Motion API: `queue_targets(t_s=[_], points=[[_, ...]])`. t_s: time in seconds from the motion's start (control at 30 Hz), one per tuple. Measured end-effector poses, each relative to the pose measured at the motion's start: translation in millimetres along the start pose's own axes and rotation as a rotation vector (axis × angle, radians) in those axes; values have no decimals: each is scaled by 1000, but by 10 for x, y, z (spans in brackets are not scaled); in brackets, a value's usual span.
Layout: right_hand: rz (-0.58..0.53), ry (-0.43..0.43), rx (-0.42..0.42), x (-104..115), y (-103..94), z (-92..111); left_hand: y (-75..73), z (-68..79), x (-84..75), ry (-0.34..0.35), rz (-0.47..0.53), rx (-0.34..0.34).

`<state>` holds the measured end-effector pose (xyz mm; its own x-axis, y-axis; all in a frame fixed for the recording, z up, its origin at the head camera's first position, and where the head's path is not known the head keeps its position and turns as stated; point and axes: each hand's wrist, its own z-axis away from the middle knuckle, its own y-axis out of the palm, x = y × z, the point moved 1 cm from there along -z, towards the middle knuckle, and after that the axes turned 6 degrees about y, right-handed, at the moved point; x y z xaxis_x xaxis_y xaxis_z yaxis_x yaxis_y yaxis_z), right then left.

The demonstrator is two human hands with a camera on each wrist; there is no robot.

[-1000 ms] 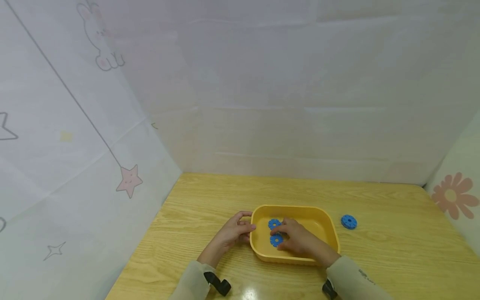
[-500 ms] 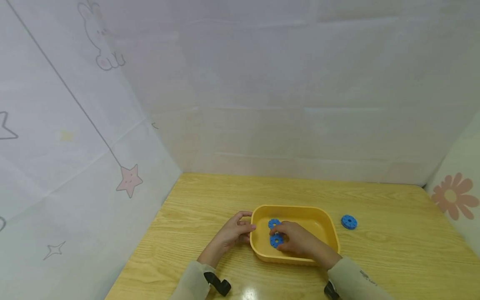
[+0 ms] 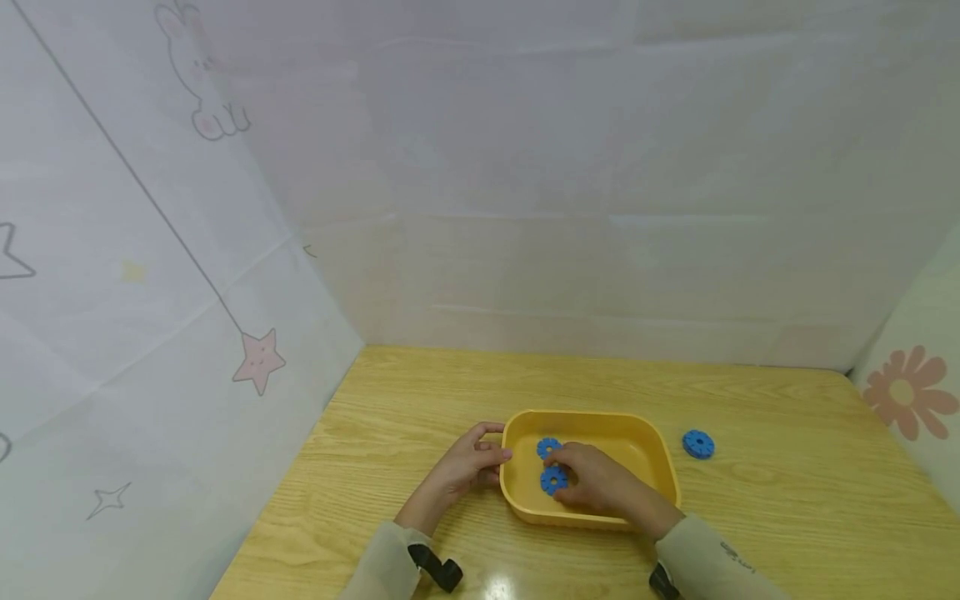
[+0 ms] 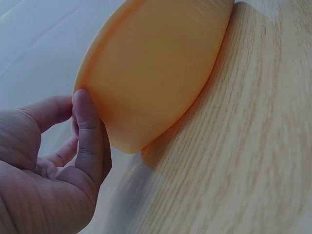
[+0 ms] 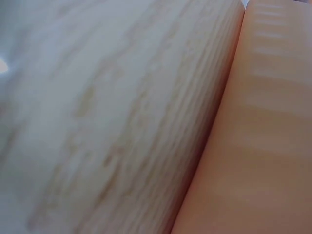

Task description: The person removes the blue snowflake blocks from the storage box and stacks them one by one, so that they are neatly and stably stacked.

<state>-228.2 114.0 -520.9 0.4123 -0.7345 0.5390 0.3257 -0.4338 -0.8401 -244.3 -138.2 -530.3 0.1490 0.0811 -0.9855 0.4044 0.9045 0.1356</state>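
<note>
A yellow plastic basin [image 3: 600,523] sits on the wooden table. My left hand [image 3: 467,467] pinches its left rim between thumb and fingers; the left wrist view shows the thumb [image 4: 51,112] and fingers at the basin wall [image 4: 151,73]. Inside, my right hand [image 3: 596,479] has thumb and forefinger curled about the edges of a blue notched disc [image 3: 553,480] with a round centre hole. Just beyond it lies a similar blue disc [image 3: 547,448], partly covered by the forefinger. The right hand is outside its own wrist view, which shows the basin's ribbed outer wall [image 5: 273,122].
To the right of the basin, a small stack of blue notched discs [image 3: 698,444] lies on the wooden table [image 3: 787,483]. Pale printed cloth [image 3: 562,275] hangs behind the table and along both sides.
My right forefinger has shifted slightly, closer in on the near blue disc. The left hand, the basin and the stack outside have stayed put.
</note>
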Motion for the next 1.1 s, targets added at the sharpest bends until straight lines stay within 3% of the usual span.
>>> queue_targets(t_s=[0.53,0.87,1.1], points=[[52,-17,-14,-2,-18,2,13,-5,-14,-1,-5,0],[-112,17,-106,11,-257,135,12,1,-23,-6,-11,-18],[-103,-26,-223,-131,-447,321,17,14,-29,-7,-17,-26]])
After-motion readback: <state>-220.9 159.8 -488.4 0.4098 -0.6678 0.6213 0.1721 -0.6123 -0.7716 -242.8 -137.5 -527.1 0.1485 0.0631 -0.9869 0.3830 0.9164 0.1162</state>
